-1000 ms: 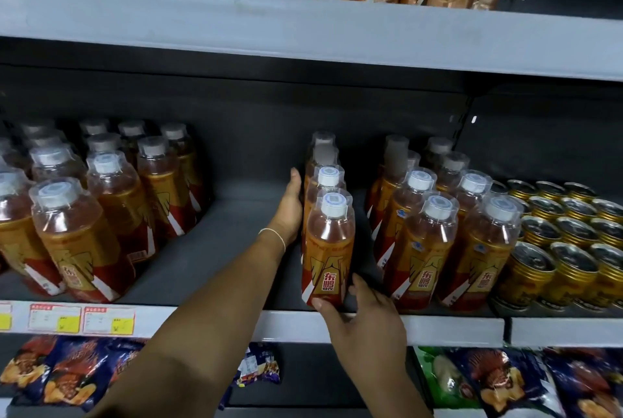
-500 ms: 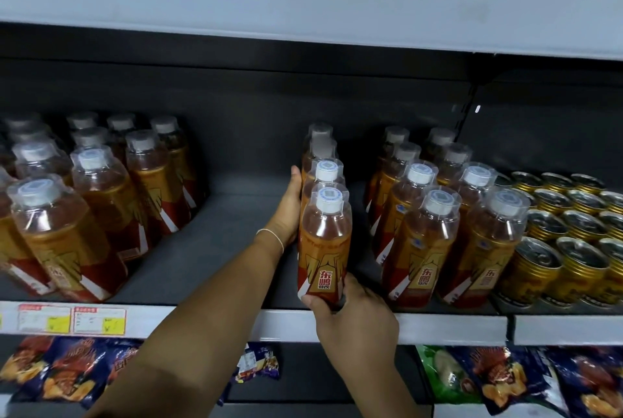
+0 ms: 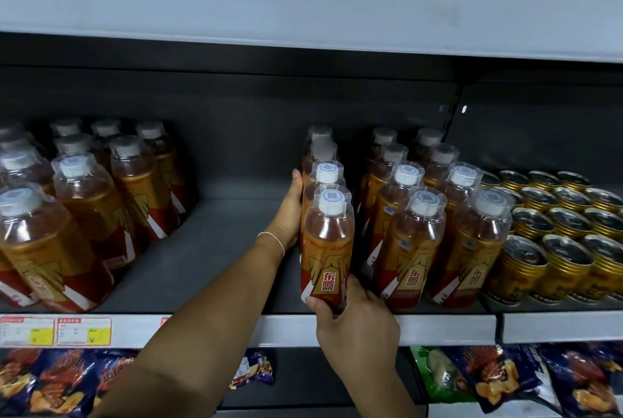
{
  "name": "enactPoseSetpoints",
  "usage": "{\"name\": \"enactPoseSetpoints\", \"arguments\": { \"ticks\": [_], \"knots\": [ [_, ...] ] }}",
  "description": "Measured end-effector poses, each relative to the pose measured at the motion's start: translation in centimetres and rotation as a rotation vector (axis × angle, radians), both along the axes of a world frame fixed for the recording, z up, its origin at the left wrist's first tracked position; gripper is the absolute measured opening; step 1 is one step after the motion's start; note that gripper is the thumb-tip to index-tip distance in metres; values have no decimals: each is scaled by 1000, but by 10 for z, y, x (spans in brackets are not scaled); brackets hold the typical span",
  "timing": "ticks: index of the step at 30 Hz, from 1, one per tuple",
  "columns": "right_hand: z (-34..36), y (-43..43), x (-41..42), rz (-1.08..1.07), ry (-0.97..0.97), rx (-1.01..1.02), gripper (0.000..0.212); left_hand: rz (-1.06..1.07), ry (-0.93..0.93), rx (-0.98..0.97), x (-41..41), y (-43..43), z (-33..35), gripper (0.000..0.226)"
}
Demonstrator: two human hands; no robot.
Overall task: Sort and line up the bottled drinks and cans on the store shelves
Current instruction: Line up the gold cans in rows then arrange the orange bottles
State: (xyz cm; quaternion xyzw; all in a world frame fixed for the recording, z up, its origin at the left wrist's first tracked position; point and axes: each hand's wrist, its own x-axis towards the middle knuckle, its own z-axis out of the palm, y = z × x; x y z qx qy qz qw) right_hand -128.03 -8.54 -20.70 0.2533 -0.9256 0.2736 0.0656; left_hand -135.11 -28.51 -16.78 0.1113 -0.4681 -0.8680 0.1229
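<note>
Grey store shelving with a dark back panel fills the view. The middle shelf (image 3: pixel 202 235) carries 3 groups of amber bottled drinks and a block of gold cans (image 3: pixel 556 232) at the far right. The step in hand appears to be squaring the single-file centre row (image 3: pixel 325 175), which stands between the left bottle group (image 3: pixel 84 208) and the right bottle group (image 3: pixel 411 249), with bare shelf on its left. Your right hand (image 3: pixel 357 326) grasps the base of the front bottle (image 3: pixel 328 245), with the thumb across the lower label and the fingers (image 3: pixel 350 286) curled round the right side. That bottle stands upright near the shelf lip, close against the bottle behind it. Your left hand (image 3: pixel 286 212) is released, not clenched. It lies flat against the left flank of the row, beside the bottles behind the front one, and its fingertips are hidden. Both forearms reach up and forward from below, the left one running diagonally from the lower left. To do this step well, use the left palm as a fixed fence and draw the row straight against it. Slide the front bottle with its base flat on the shelf rather than lifting it. Turn the label outward and bring the bottle level with the front bottles of the right group. Apply force low on the bottle, because these bottles look tall and narrow and 1 tipped bottle would likely knock over its neighbours.
</note>
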Motion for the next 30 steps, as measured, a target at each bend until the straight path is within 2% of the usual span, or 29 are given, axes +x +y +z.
{"name": "enactPoseSetpoints", "arguments": {
  "ticks": [9, 19, 30],
  "knots": [
    [-1, 10, -7, -16, 2, -11, 74, 36, 4, -33, -17, 4, -9, 68],
    [-2, 11, -9, -27, 2, -8, 72, 74, -32, -53, -24, 5, -11, 80],
    [-9, 14, -15, -44, 16, -17, 74, 109, -40, -74, -27, 15, -8, 70]
  ]
}}
